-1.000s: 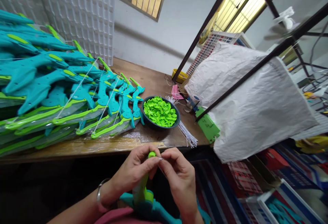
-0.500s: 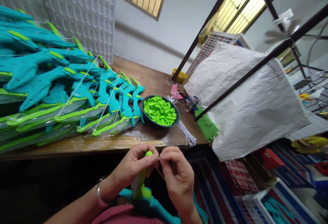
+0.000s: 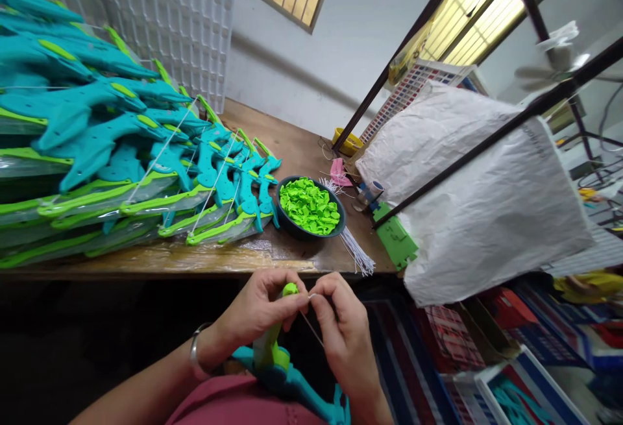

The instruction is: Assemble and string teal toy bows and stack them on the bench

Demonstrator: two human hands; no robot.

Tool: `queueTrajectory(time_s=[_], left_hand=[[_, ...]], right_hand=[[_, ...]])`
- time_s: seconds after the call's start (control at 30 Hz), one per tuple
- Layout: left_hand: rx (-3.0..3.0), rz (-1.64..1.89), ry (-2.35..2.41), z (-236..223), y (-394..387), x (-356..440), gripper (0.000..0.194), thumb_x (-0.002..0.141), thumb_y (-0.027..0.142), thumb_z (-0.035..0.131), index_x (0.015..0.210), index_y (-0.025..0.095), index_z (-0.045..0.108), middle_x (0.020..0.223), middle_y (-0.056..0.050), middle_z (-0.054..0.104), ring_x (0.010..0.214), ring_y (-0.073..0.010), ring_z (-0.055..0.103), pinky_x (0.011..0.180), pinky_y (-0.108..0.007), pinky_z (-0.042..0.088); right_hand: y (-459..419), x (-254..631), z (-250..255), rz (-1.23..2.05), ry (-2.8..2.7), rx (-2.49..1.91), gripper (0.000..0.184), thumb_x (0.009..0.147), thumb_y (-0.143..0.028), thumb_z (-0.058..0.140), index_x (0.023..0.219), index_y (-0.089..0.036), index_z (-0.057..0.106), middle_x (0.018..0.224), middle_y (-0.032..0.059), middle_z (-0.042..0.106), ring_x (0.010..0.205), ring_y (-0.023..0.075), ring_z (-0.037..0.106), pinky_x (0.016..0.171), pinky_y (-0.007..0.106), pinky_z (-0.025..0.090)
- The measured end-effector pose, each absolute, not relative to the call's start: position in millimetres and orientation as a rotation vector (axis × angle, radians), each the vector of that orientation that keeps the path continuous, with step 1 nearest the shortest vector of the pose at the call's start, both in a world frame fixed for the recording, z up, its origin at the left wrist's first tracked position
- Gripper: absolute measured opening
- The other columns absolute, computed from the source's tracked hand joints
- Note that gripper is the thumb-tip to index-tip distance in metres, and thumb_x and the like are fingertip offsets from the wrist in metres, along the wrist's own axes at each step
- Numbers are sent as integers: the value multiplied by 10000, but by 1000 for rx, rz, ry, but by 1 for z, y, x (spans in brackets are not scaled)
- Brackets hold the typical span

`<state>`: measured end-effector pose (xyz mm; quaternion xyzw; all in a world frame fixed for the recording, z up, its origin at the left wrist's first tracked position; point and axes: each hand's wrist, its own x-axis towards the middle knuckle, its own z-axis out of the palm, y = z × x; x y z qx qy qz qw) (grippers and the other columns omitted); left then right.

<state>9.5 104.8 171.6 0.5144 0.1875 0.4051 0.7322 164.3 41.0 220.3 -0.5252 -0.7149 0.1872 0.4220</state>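
Observation:
A teal and green toy bow (image 3: 296, 385) lies across my lap, one green limb pointing up. My left hand (image 3: 263, 305) is closed around the green tip of that limb, thumb and fingers pinched near its end. Close beside it, my right hand (image 3: 343, 331) pinches the end of a thin white string (image 3: 312, 329) between thumb and forefinger. The string runs down from the left fingertips past the right palm. The fingers partly hide how it meets the bow's tip.
Many similar toy bows (image 3: 82, 133) are piled on the wooden table (image 3: 263, 259) at left. A dark bowl (image 3: 283, 218) holds small bright green pieces (image 3: 311, 204). Beside it lie a bundle of white strings (image 3: 357, 253) and a green box (image 3: 395, 233). A large white sack (image 3: 467, 185) stands at right.
The camera view has shifted slightly. My right fingertips have drawn a little away from the left ones, with a bit of string showing between them. My left hand keeps its grip on the bow.

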Motion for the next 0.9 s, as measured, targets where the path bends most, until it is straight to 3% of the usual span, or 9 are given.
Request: queueTrajectory(time_s=[0.3, 0.5, 0.9], left_hand=[[1245, 938, 425, 165, 103, 11, 328, 926, 444, 669, 795, 144, 640, 562, 13, 562, 467, -86, 480, 463, -178, 354], [1217, 938, 377, 169, 104, 11, 334, 931, 447, 663, 803, 140, 631, 551, 22, 548, 464, -76, 463, 469, -169, 360], [1147, 923, 392, 166, 106, 15, 335, 900, 440, 709, 779, 141, 616, 549, 30, 551, 465, -69, 461, 458, -158, 364]], right_hand=[[41, 168, 211, 636, -1536, -1346, 86, 975, -257, 647, 910, -201, 651, 827, -9, 650, 741, 132, 629, 672, 229, 502], [39, 162, 209, 264, -1772, -1208, 174, 1000, -86, 544, 965, -205, 665, 901, 9, 671, 811, 120, 646, 749, 224, 513], [36, 163, 199, 208, -1793, -1316, 140, 1014, -132, 489, 913, -210, 546, 831, -14, 585, 726, 112, 565, 681, 235, 445]])
